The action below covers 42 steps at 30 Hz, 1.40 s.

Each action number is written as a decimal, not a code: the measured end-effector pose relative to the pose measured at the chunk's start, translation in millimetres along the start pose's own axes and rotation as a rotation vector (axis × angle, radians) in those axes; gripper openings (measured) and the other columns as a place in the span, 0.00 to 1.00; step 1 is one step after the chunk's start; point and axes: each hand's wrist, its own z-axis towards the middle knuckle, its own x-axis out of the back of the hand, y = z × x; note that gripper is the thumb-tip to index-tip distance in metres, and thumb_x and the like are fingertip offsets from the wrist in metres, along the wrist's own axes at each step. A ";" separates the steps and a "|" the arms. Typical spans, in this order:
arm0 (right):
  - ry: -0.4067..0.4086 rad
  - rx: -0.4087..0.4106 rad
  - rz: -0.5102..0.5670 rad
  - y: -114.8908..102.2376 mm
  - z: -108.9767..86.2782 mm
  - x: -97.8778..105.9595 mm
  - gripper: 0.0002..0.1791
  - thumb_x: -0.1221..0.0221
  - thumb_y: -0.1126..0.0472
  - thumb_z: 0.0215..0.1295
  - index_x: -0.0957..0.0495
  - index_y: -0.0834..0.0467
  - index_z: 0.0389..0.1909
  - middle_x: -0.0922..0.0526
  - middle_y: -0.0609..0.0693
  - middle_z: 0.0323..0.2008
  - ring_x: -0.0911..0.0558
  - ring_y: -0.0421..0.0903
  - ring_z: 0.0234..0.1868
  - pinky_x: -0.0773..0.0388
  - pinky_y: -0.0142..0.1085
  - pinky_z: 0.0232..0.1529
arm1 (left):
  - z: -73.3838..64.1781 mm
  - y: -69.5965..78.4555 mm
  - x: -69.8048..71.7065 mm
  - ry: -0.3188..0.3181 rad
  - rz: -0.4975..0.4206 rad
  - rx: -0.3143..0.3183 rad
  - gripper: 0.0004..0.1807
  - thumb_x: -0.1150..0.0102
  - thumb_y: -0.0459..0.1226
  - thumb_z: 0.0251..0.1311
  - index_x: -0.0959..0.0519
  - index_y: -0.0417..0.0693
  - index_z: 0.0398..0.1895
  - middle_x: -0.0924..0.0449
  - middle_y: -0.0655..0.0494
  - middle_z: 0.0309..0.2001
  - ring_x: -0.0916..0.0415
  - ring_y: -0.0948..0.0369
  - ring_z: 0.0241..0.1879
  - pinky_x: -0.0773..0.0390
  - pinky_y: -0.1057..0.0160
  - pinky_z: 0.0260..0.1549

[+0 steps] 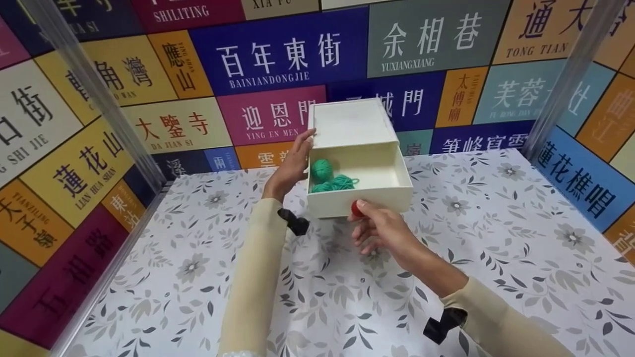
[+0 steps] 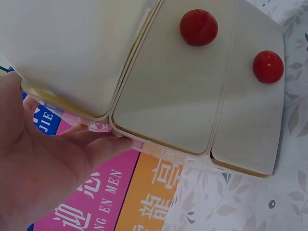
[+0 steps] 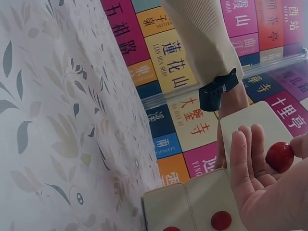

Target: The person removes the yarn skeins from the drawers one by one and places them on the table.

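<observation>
Here | white box [image 1: 352, 124] on floral tabletop [image 1: 496, 243] | lettered wall [image 1: 278, 54] behind

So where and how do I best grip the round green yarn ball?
Probably by its upper half, from above: the green yarn ball is rounded, the open drawer is uncovered over it, and loose green yarn crowds its front.

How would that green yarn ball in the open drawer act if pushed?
The green yarn ball looks round, so it may roll. Its wound strands suggest it's probably light and squashy. The loose green yarn beside it might snag or tangle.
</observation>
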 end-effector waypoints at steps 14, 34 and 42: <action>-0.006 0.002 -0.031 2.2 -6.5 -1.4 0.28 0.53 0.42 0.77 0.22 0.65 0.47 0.19 0.48 0.25 0.19 0.44 0.26 0.18 0.34 0.24 | 0.6 -3.2 0.9 0.000 0.011 -0.007 0.26 0.69 0.55 0.79 0.48 0.72 0.77 0.51 0.50 0.80 0.51 0.37 0.77 0.43 0.27 0.69; -0.121 0.001 -0.139 -0.5 -14.4 8.4 0.31 0.56 0.39 0.78 0.21 0.64 0.48 0.17 0.46 0.24 0.18 0.42 0.25 0.19 0.33 0.24 | -1.4 -1.0 3.1 -0.009 0.005 -0.003 0.27 0.69 0.55 0.79 0.49 0.71 0.77 0.53 0.51 0.81 0.51 0.37 0.77 0.43 0.29 0.70; -0.141 0.016 -0.454 -32.3 -28.3 15.3 0.34 0.55 0.39 0.77 0.17 0.65 0.35 0.17 0.48 0.18 0.20 0.43 0.18 0.20 0.35 0.20 | -0.6 -1.5 0.7 -0.009 0.010 -0.019 0.26 0.69 0.54 0.79 0.48 0.69 0.77 0.51 0.50 0.80 0.50 0.37 0.77 0.42 0.29 0.69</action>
